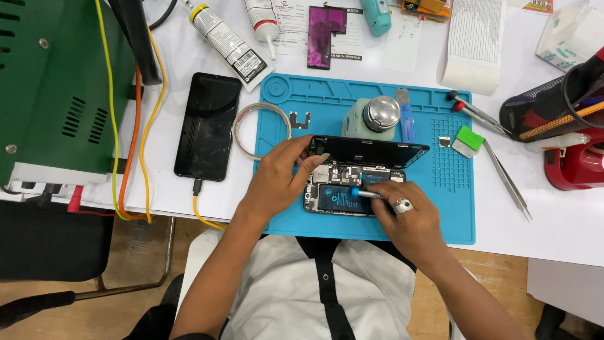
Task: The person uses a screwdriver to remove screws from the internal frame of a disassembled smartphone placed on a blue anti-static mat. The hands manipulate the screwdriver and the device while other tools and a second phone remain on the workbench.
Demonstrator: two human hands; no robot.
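Here the left hand (280, 179) pinches the lifted screen (368, 151) of an opened phone (343, 192), which lies near the front edge of the blue mat (440, 214). The right hand (406, 217) grips a small screwdriver (365, 194), its tip over the phone's insides. Another phone (207, 126) lies off the mat's left edge.

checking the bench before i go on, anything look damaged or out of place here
The black phone lying left of the blue mat shows crack-like streaks across its glass. The opened phone under both hands has its screen lifted, but nothing looks spilled.
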